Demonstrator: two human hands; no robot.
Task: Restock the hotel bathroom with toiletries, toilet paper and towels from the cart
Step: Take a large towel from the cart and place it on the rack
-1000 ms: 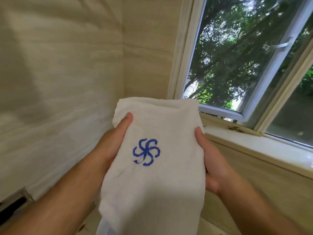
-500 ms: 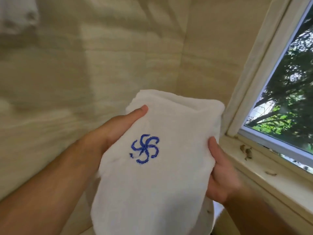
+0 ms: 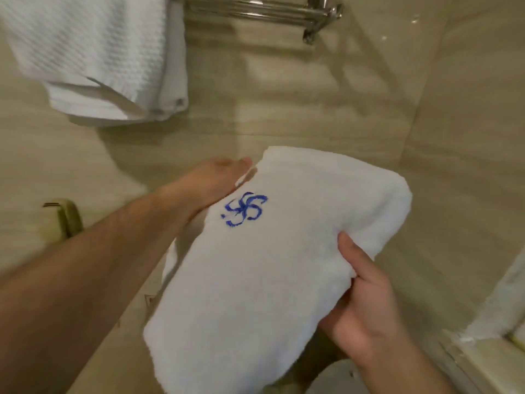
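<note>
Towel, white and folded into a thick oblong, is held in mid-air between both hands in front of a beige tiled wall. It lies tilted, its far end higher and to the right, its near end lower and to the left. A blue pinwheel logo is stitched on its upper face near the far left corner.

The left hand holds that far left corner: the thumb lies along the towel's edge just above the logo, and the fingers go out of sight under the cloth. The picture is blurred there, so how tightly it holds is unclear. The right hand grips the right edge about halfway along, thumb pressed on top and fingers curled underneath.

Above, at the top of the view, a chrome rack of several bars is fixed to the wall. A second white towel, with a waffle weave, hangs folded over the rack's left part, well apart from the held one. Low on the left wall, beside the left forearm, sits a small brass-coloured fitting, too blurred to identify. A pale ledge shows at the lower right corner.
</note>
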